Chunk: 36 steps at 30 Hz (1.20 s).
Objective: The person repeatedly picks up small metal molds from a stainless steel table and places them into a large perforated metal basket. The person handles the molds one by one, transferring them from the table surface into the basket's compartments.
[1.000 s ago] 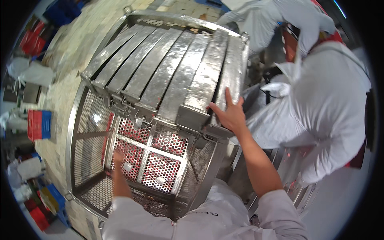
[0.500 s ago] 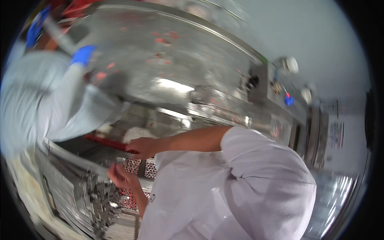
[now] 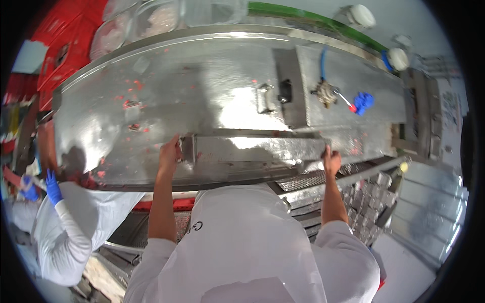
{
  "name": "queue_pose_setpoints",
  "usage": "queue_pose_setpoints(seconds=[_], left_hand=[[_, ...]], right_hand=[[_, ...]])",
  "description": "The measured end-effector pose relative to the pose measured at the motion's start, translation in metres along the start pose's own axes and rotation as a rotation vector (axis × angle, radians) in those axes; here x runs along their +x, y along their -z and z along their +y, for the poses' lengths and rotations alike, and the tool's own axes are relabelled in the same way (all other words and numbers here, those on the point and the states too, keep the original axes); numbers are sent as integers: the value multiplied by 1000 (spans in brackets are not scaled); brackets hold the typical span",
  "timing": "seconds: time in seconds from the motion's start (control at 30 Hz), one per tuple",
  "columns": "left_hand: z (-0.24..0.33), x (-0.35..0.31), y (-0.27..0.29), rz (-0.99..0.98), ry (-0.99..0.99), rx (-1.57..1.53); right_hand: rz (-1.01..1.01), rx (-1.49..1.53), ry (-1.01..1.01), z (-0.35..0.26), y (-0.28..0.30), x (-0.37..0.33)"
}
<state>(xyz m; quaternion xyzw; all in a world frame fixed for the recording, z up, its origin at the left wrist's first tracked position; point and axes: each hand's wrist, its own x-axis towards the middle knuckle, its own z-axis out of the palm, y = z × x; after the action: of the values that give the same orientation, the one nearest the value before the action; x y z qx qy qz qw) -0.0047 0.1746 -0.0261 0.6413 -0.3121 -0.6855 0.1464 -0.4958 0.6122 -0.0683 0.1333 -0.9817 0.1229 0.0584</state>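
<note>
Across the near part of a steel table [image 3: 166, 81] lies a long, narrow, box-like metal mould [image 3: 262, 149] with a shiny surface. At its left end, the fingers of my left hand [image 3: 171, 151] are closed round the edge. My right hand [image 3: 331, 160] grips the opposite end in the same way. Both arms reach forward, and the mould sits roughly level between them. Small reddish scraps [image 3: 135, 86] are scattered on the table beyond my left hand. A metal handle-shaped piece [image 3: 264, 98] stands on the table beyond the mould.
A co-worker's blue-gloved hand [image 3: 52, 188] is at the table's left corner. Red crates [image 3: 76, 45] and clear tubs [image 3: 157, 21] line the far left. A raised steel housing [image 3: 333, 65] with a blue-knobbed lever [image 3: 362, 103] stands at right. Metal moulds [image 3: 361, 207] are heaped below right.
My view has swung round to face the steel table. My hands, low over perforated racks before, are now at the table, one on each end of the metal mould.
</note>
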Motion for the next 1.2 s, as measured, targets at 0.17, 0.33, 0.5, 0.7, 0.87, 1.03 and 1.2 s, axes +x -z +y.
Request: queue_pose_setpoints(seconds=[0.17,0.33,0.5,0.7,0.87,1.03,1.2], left_hand=[[104,24,-7,180,-411,406],[146,57,1,405,-739,935],[131,85,80,589,-814,1097],[116,69,85,724,-790,1152],[106,74,45,709,-832,1191],[83,67,41,743,-1021,1323],[109,46,-92,318,-1259,1341]], right_hand=[[-277,494,-223,-33,-48,-63],[-505,737,-245,-153,-31,-89],[-538,888,-7,-280,22,-72],[-348,432,188,-375,8,-12],[-482,312,155,-303,-89,24],[370,124,559,-350,70,32],[-484,-95,198,-291,166,73]])
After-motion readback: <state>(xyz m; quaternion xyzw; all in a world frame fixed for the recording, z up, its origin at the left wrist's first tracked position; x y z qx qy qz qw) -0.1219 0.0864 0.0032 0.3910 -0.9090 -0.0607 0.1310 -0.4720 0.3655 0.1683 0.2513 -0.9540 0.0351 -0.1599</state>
